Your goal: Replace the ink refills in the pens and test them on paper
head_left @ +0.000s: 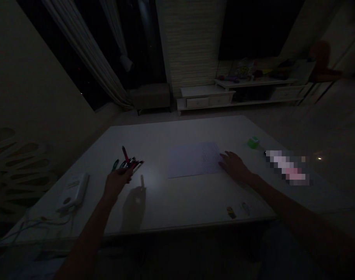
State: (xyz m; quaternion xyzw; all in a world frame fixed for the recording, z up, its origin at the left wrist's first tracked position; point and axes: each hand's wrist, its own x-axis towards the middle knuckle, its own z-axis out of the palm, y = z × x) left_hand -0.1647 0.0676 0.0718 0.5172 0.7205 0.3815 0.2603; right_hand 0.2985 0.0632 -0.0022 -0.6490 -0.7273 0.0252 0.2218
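Observation:
My left hand (118, 182) is closed around a red and black pen (125, 154), which points up from the fingertips. Just behind that hand lies a small heap of pens (139, 165), partly covered by my fingers. A sheet of paper (184, 160) lies flat at the middle of the table, with rows of faint writing on its right part. At the paper's right edge rests my right hand (235, 167), fingers spread and holding nothing, the fingertips on or beside the sheet.
On the white table (177, 206) are a white power strip (75, 190) with cables at left, a green cube (253, 142) at right, a blurred-out object (288, 167) and a small dark and yellow item (231, 212) near the front edge. The room is dim.

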